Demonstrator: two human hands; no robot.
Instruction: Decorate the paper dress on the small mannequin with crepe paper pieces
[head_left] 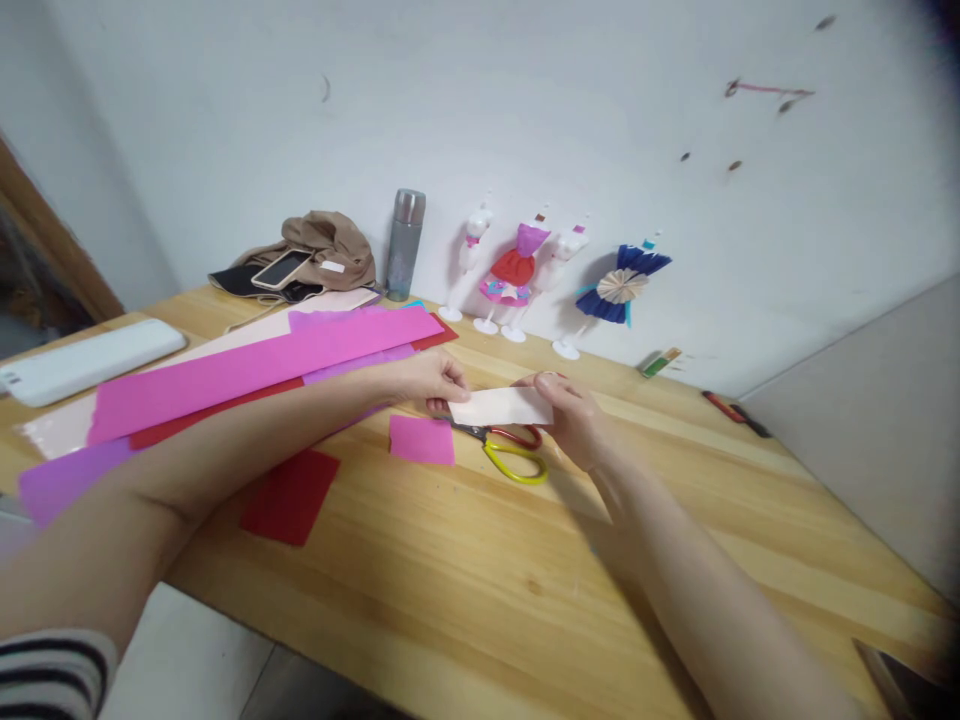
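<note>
Both my hands hold a small pale pink strip of paper [501, 406] just above the wooden table [480, 570]. My left hand [431, 381] pinches its left end and my right hand [574, 415] grips its right end, fingers closed. Under the strip lie scissors [514, 450] with red and yellow handles. A small pink paper square [421, 439] rests beside the scissors, and a red paper square [291, 495] lies nearer the table's front edge.
Long sheets of pink, purple, red and pale paper [247, 368] stretch across the left of the table. By the wall stand several small mannequins in paper dresses [517, 275], a grey bottle [404, 245], a brown cloth with a phone [304, 258], and a white case [86, 358].
</note>
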